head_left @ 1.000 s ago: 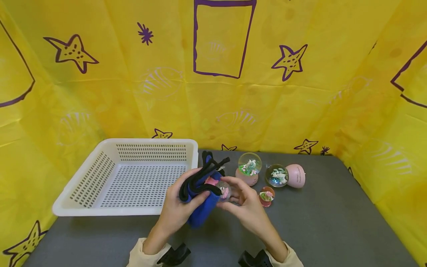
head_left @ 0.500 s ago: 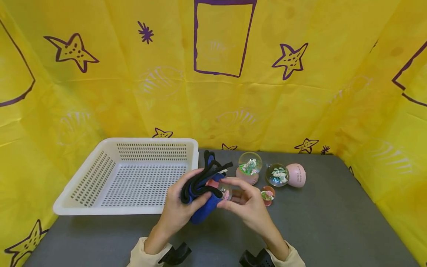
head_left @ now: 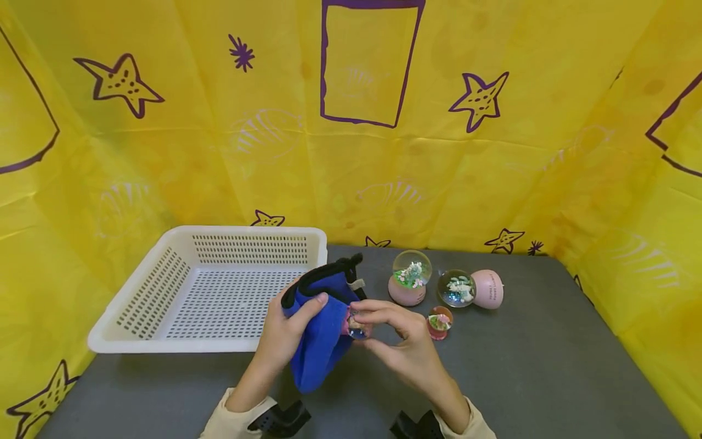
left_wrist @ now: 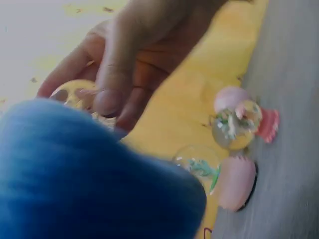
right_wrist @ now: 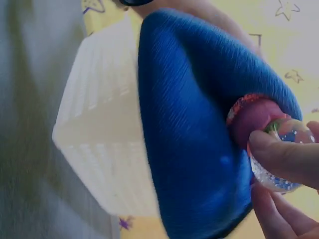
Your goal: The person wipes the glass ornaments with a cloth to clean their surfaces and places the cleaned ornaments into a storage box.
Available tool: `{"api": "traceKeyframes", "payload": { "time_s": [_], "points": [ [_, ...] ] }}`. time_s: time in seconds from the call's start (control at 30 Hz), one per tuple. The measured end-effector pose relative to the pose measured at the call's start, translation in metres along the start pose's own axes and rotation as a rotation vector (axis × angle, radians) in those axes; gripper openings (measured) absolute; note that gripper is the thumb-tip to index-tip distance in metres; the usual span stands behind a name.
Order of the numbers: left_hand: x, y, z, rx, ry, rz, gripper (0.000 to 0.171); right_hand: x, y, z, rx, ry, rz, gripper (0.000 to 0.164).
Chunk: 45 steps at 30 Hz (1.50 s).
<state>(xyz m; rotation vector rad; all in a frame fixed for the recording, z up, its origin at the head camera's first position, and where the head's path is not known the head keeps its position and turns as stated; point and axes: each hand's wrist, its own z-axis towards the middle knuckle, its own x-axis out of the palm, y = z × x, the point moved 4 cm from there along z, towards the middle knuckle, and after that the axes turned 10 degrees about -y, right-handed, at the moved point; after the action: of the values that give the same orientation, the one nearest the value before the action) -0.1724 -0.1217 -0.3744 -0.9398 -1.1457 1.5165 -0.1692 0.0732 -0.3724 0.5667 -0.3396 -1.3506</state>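
Note:
My left hand (head_left: 282,332) grips a folded blue cloth (head_left: 323,341) with black edging, thumb on top. A small snow globe (right_wrist: 281,149) with a pink base is between the hands, and my right hand (head_left: 403,335) pinches its clear ball with thumb and fingers. In the right wrist view the blue cloth (right_wrist: 194,129) lies against the pink base. The left wrist view shows the cloth (left_wrist: 94,169) large in front, covering part of the globe (left_wrist: 79,94) under the right fingers.
A white perforated basket (head_left: 205,347) stands at the left. To the right on the grey table (head_left: 548,366) are an upright snow globe (head_left: 407,292), another lying on its side (head_left: 487,289), and a small red-based one (head_left: 439,326). A yellow printed curtain (head_left: 384,158) hangs behind.
The cloth has been turned and spread, so more of its blue face shows and it hangs lower left. The small globe has turned in my right fingers. The other globes stay put.

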Motion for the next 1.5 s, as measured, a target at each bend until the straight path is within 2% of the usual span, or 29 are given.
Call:
{"api": "traceKeyframes", "payload": {
  "time_s": [0.13, 0.2, 0.23, 0.27, 0.37, 0.43, 0.5, 0.57, 0.77, 0.8, 0.87, 0.97, 1.03, 1.1, 1.2, 1.3, 1.4, 1.5],
  "points": [
    [-0.002, 0.0, 0.0, -0.149, -0.044, -0.192, 0.018, -0.004, -0.004, -0.001, 0.158, -0.009, 0.166, 0.038],
    [-0.002, 0.0, -0.001, -0.152, -0.032, -0.226, 0.016, -0.008, -0.005, -0.001, 0.24, -0.016, 0.228, 0.039],
    [-0.002, 0.0, -0.002, -0.134, -0.003, -0.223, 0.018, -0.009, -0.005, -0.001, 0.273, -0.016, 0.25, 0.04],
    [-0.001, -0.001, -0.002, -0.087, 0.041, -0.214, 0.019, -0.011, -0.006, -0.001, 0.304, -0.016, 0.27, 0.041],
    [0.003, -0.003, -0.002, 0.105, 0.183, -0.133, 0.03, -0.012, -0.007, -0.001, 0.348, 0.002, 0.307, 0.043],
    [0.005, -0.004, -0.003, 0.213, 0.236, -0.09, 0.039, -0.012, -0.009, -0.002, 0.367, 0.019, 0.331, 0.043],
    [0.006, -0.005, -0.003, 0.27, 0.227, -0.043, 0.042, -0.012, -0.01, -0.002, 0.379, 0.032, 0.359, 0.042],
    [0.005, -0.005, -0.003, 0.273, 0.185, -0.009, 0.039, -0.011, -0.01, -0.003, 0.385, 0.044, 0.376, 0.041],
    [0.0, -0.003, -0.001, 0.16, 0.045, -0.026, 0.029, -0.009, -0.009, -0.002, 0.358, 0.037, 0.29, 0.036],
    [0.0, -0.004, -0.001, 0.161, 0.039, -0.03, 0.028, -0.009, -0.009, -0.002, 0.355, 0.031, 0.268, 0.036],
    [0.0, -0.006, -0.001, 0.205, 0.074, -0.019, 0.029, -0.01, -0.008, -0.002, 0.349, 0.017, 0.215, 0.036],
    [0.003, -0.008, -0.003, 0.277, 0.195, 0.04, 0.039, -0.011, -0.007, -0.001, 0.328, 0.0, 0.13, 0.037],
    [0.005, -0.008, -0.004, 0.31, 0.246, 0.091, 0.044, -0.01, -0.005, -0.001, 0.301, -0.001, 0.073, 0.036],
    [0.005, -0.007, -0.005, 0.315, 0.245, 0.132, 0.044, -0.008, -0.004, -0.001, 0.256, 0.011, 0.027, 0.033],
    [0.005, -0.006, -0.005, 0.315, 0.185, 0.153, 0.038, -0.005, -0.001, 0.0, 0.165, 0.034, -0.031, 0.03],
    [0.003, -0.005, -0.003, 0.263, 0.114, 0.161, 0.032, -0.002, 0.003, 0.002, 0.046, 0.055, -0.088, 0.033],
    [0.0, -0.004, 0.001, 0.161, 0.048, 0.144, 0.028, -0.001, 0.005, 0.003, -0.033, 0.063, -0.096, 0.036],
    [-0.003, -0.001, 0.003, 0.047, 0.001, 0.082, 0.027, -0.001, 0.005, 0.004, -0.008, 0.058, -0.044, 0.035]
  ]
}}
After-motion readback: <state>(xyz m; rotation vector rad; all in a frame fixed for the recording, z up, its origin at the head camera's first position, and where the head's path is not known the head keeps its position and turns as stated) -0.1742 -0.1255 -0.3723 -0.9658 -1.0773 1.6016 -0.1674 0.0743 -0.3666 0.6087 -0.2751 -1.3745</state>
